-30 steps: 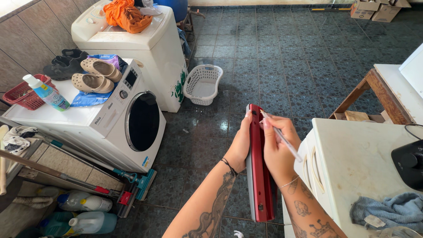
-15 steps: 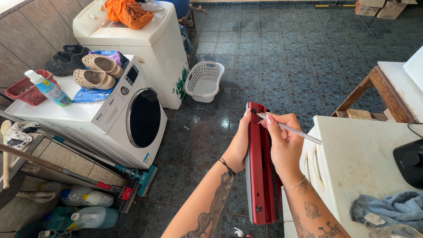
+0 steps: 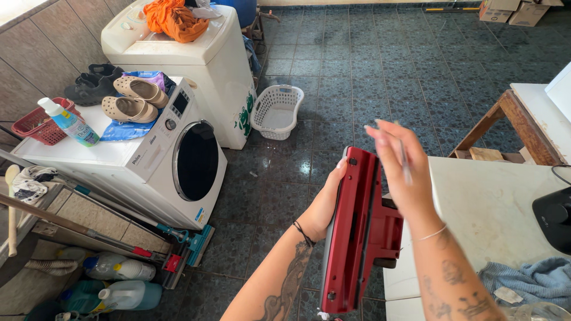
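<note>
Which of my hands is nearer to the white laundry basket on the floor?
Left. Your left hand grips the red device on the side facing the white laundry basket. Your right hand, holding a thin tool, is beyond the device, farther from the basket.

Your left hand [image 3: 326, 205] grips a red device [image 3: 357, 238] of smooth, semi-glossy plastic. Left of the frame, the washing machine [image 3: 148, 160] is glossy white; the floor tiles [image 3: 369, 77] are glazed; the basket [image 3: 275, 111] is plastic.
</note>
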